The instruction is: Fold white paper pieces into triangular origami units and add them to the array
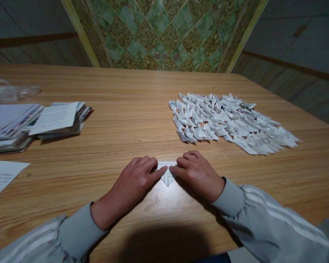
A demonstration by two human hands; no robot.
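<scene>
A small folded sheet of paper (168, 179), triangular with its point toward me, lies on the table between my hands. My left hand (138, 175) is closed at its left corner, the thumb lying along the upper face and the fingers curled at the edge. On the opposite corner, my right hand (196, 173) grips in the same way, its thumb almost meeting the other one at the middle. Faint print shows on the paper. Both hands partly cover its side corners.
Many folded paper boats (208, 117) stand in packed rows at the back right of the wooden table (120, 87). At the left are a stack of printed sheets (57, 118), a taller paper pile (11, 120), a loose sheet (4, 177) and clear plastic (13, 93).
</scene>
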